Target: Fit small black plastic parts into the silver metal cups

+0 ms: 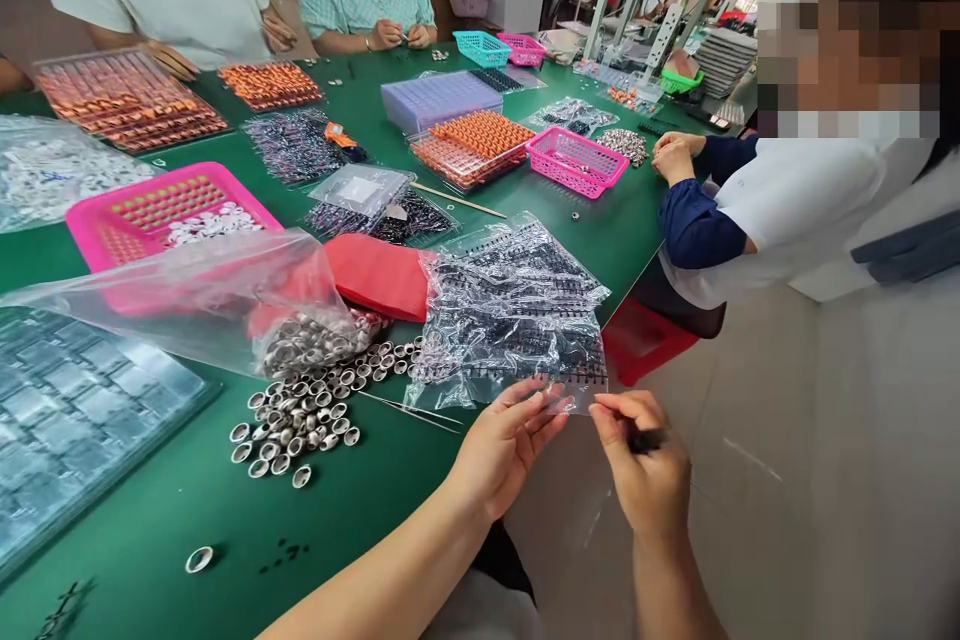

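Note:
A pile of clear plastic sleeves (pixel 517 305) with rows of small black pieces lies at the table's near right edge. My left hand (pixel 510 445) is at the lower edge of the front sleeve, its thumb and fingers closed on the film. The thumb and forefinger of my right hand (pixel 649 470) pinch at that sleeve's lower right corner. Something dark, too blurred to name, shows within my right hand. Left of my hands lie loose silver rings (pixel 300 430) and a pair of thin metal tweezers (pixel 412 412). More rings fill a clear bag (pixel 307 345).
A pink basket (pixel 169 182) with white pieces, a red packet (pixel 379 275) and a stack of clear trays (pixel 90 430) stand on the green table (pixel 360 540). Orange-filled trays (pixel 480 140) and another pink basket (pixel 577 163) are farther back. A co-worker (pixel 795 190) sits at right; others sit opposite.

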{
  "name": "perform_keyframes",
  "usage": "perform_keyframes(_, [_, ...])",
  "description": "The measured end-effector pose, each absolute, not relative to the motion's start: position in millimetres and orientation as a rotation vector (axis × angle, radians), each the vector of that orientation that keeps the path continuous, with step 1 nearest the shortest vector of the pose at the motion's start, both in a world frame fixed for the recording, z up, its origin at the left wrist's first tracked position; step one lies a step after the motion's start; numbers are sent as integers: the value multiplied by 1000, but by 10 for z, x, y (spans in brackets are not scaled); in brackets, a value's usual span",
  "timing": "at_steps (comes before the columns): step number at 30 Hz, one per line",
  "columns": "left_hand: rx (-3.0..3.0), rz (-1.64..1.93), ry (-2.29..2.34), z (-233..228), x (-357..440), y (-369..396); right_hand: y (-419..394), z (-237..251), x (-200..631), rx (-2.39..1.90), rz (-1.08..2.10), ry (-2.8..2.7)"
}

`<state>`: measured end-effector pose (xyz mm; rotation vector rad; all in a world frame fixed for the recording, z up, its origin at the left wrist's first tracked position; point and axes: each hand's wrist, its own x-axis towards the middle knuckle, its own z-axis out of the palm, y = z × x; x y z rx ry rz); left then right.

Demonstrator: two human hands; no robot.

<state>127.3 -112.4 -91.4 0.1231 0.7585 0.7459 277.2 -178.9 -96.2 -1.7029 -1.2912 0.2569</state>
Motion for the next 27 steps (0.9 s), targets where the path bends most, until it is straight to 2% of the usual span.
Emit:
perform_keyframes(4, [123,722,726,-916,1263,-1126,-1745,-988,2718,-1685,228,-1469])
perform_keyframes(27, [201,743,714,-998,1271,-1173,-1716,-949,2714,-1677,207,-1657])
